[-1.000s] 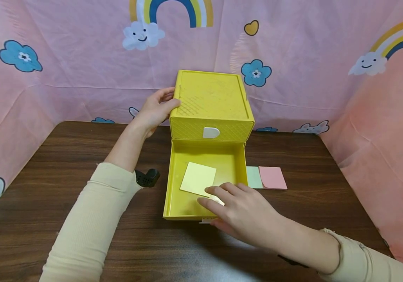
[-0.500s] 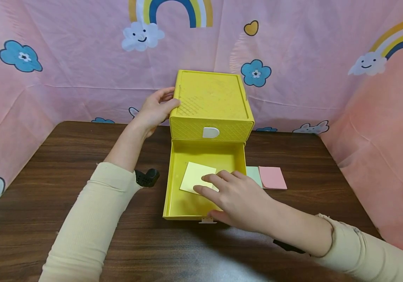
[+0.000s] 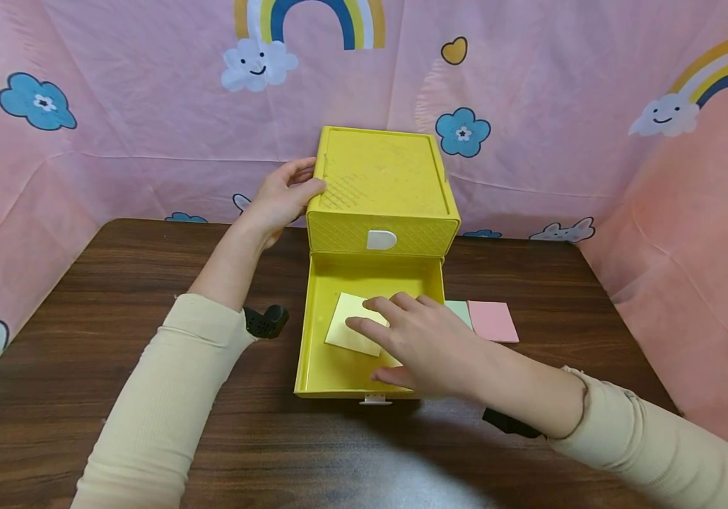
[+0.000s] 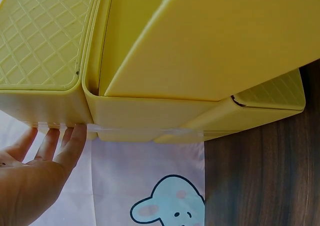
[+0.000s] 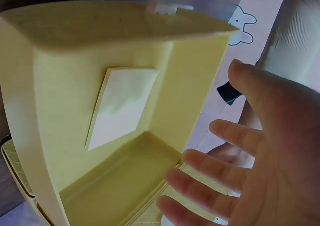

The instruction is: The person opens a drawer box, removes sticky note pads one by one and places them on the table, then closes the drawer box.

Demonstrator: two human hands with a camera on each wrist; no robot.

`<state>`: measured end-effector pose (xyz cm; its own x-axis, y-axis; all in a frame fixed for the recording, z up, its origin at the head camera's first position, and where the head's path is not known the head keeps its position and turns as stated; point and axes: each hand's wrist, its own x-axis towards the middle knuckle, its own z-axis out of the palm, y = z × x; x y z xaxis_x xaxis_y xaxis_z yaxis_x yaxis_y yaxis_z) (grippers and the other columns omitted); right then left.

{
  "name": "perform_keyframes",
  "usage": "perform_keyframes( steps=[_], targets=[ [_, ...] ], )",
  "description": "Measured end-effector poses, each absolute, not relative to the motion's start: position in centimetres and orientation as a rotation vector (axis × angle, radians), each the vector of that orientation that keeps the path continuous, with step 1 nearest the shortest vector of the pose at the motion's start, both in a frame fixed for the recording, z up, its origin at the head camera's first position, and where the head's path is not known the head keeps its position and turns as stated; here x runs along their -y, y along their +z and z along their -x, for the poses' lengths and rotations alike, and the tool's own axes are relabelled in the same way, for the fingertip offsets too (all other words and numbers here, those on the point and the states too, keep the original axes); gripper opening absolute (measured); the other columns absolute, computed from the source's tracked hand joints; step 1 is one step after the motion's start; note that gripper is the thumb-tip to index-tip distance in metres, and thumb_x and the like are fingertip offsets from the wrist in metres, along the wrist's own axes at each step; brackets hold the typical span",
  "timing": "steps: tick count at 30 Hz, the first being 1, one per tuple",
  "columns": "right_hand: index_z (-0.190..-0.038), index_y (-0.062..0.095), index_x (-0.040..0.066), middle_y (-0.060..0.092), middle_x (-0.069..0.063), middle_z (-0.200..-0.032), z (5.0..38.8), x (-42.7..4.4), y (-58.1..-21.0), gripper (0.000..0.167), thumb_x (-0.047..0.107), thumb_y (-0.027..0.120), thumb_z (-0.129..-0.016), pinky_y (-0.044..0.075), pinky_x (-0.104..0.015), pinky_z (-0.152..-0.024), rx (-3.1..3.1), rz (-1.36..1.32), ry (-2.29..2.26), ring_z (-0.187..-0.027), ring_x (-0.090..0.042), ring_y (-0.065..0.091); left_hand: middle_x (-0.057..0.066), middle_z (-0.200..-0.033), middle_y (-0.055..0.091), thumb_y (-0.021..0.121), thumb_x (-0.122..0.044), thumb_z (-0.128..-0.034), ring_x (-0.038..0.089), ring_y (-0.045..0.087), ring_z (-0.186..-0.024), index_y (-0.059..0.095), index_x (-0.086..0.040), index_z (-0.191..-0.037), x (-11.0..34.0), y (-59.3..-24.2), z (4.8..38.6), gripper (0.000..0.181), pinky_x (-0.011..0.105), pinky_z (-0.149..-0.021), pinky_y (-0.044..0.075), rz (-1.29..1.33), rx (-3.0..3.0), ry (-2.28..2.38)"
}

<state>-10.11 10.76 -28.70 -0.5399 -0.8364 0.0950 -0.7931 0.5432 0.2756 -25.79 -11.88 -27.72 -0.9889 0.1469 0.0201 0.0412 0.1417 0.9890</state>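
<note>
A yellow plastic drawer unit (image 3: 383, 173) stands at the back of the table. Its lower drawer (image 3: 346, 376) is pulled out, and the closed upper drawer has a white tab (image 3: 381, 240). My left hand (image 3: 281, 201) rests against the unit's left side, thumb at the top edge; in the left wrist view its fingers (image 4: 73, 148) touch the side wall, fairly straight. A pale yellow sticky note pad (image 3: 346, 332) lies inside the lower drawer. Over the drawer's right part, my right hand (image 3: 437, 353) hovers with spread fingers and an empty palm. The right wrist view shows the pad (image 5: 122, 108) apart from it.
On the dark wooden table (image 3: 262, 424), a pink note pad (image 3: 493, 322) lies right of the drawer beside a green one (image 3: 459, 309), partly hidden by the right hand. A pink patterned cloth (image 3: 160, 127) hangs behind and along the sides.
My right hand has moved up and slightly left, away from the drawer's front edge, uncovering its front tab. The left hand, the drawer and the yellow pad look unmoved.
</note>
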Motion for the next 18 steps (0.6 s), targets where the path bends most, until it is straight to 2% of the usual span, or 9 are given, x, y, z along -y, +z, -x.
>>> perform_keyframes(
  steps=[7, 18],
  targets=[
    [-0.132, 0.047, 0.02, 0.053, -0.008, -0.125, 11.3, -10.0, -28.5, 0.062, 0.053, 0.061, -0.081, 0.051, -0.038, -0.079, 2.644, -1.365, -0.278, -0.099, -0.025, 0.058, 0.006, -0.142, 0.035, 0.054, -0.021, -0.0899, 0.019, 0.046, -0.12, 0.033, -0.016, -0.143, 11.9, -27.8, 25.8, 0.057, 0.035, -0.097, 0.043, -0.188, -2.309, 2.004],
    [-0.134, 0.046, 0.022, 0.051, -0.009, -0.129, 12.7, -8.6, -28.6, 0.061, 0.051, 0.06, -0.083, 0.052, -0.04, -0.078, 2.794, -1.32, -0.31, -0.106, -0.027, 0.055, 0.005, -0.142, 0.036, 0.054, -0.022, -0.0908, 0.018, 0.046, -0.12, 0.033, -0.018, -0.143, 11.9, -27.8, 25.7, 0.057, 0.035, -0.096, 0.044, -0.191, -2.315, 1.989]
  ],
)
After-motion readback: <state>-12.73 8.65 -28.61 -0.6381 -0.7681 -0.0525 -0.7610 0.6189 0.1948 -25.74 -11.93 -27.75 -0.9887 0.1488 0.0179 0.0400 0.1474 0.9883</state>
